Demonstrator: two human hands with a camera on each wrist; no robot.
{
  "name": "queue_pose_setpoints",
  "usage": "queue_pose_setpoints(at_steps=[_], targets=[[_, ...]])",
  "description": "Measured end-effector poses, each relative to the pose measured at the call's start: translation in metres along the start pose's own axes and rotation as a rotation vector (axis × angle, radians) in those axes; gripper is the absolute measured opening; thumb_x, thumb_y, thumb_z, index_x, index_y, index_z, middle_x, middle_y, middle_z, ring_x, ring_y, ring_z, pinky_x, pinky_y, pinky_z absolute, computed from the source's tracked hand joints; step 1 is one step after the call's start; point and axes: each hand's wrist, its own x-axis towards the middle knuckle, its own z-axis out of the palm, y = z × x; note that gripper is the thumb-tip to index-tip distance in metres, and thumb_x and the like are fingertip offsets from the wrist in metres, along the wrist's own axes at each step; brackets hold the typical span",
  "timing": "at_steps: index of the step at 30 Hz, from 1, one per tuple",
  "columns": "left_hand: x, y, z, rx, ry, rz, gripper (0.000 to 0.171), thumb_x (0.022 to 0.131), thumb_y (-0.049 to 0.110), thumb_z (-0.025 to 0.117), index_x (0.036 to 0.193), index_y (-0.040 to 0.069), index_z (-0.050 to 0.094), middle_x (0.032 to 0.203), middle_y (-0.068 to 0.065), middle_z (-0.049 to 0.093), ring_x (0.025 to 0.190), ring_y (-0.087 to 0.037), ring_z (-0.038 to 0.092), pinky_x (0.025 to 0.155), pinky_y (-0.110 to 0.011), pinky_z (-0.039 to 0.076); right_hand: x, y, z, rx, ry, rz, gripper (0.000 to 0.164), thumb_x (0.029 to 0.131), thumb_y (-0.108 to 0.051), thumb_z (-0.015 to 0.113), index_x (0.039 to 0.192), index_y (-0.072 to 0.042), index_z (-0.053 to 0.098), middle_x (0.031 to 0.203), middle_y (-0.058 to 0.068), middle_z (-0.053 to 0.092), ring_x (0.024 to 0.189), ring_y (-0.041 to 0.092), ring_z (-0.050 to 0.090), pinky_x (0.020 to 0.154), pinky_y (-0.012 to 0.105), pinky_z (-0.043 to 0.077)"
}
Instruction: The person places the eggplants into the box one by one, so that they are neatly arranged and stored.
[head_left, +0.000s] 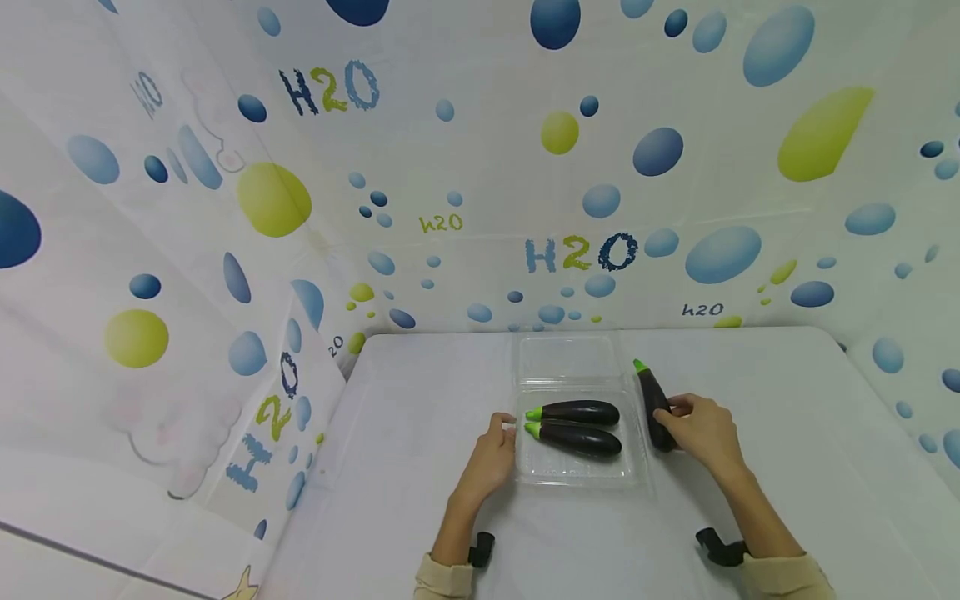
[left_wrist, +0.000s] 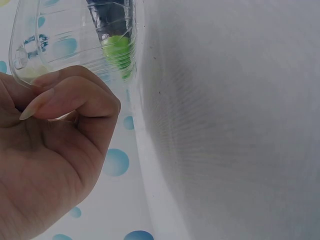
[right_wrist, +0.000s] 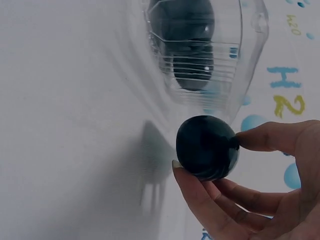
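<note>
A clear plastic clamshell container (head_left: 577,477) lies with its lid folded back on the white table. Two dark eggplants (head_left: 577,440) with bright green stem ends rest side by side inside it, stems toward the left. My left hand (head_left: 491,457) is at the container's left side; in the left wrist view its curled fingers (left_wrist: 75,95) pinch the rim. Just right of the container, my right hand (head_left: 701,429) grips a third eggplant (head_left: 651,392) near its thick end, green stem pointing away. The right wrist view shows that eggplant's round end (right_wrist: 206,147) between thumb and fingers.
The white tabletop (head_left: 420,392) spreads around the container. Behind it hangs a white sheet (head_left: 480,167) printed with blue and green drops and H2O lettering. A black wrist mount (head_left: 722,548) sits by the right wrist, another (head_left: 482,550) by the left.
</note>
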Motion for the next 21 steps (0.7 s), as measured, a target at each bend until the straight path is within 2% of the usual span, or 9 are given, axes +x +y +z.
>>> queue_pose_setpoints(at_steps=[7,15,21], targets=[[0.001,0.000,0.000,-0.003,0.001,-0.009,0.036,0.114,0.021,0.036,0.141,0.001,0.048,0.069,-0.001,0.048,0.059,-0.016,0.043,0.055,-0.032,0.039,0.004,-0.007,-0.008,-0.028,0.007,-0.020,0.050,0.096,-0.030,0.072,0.125,0.010,0.066,0.113,0.031,0.070,0.066,0.020,0.071,0.055,0.033,0.053],[0.003,0.004,-0.003,-0.007,-0.008,-0.024,0.036,0.114,0.021,0.037,0.142,0.000,0.048,0.071,-0.002,0.051,0.060,-0.016,0.045,0.055,-0.031,0.040,0.010,-0.021,-0.021,-0.060,0.012,-0.034,0.048,0.093,-0.031,0.075,0.121,0.007,0.070,0.110,0.024,0.073,0.098,0.042,0.069,0.061,0.034,0.050],[0.004,0.008,-0.005,-0.007,-0.015,-0.037,0.037,0.114,0.021,0.036,0.142,0.000,0.048,0.071,-0.002,0.051,0.059,-0.016,0.045,0.054,-0.031,0.039,0.015,-0.028,-0.026,-0.071,0.009,-0.067,0.045,0.093,-0.029,0.076,0.121,0.006,0.071,0.109,0.022,0.074,0.102,0.044,0.069,0.065,0.036,0.052]])
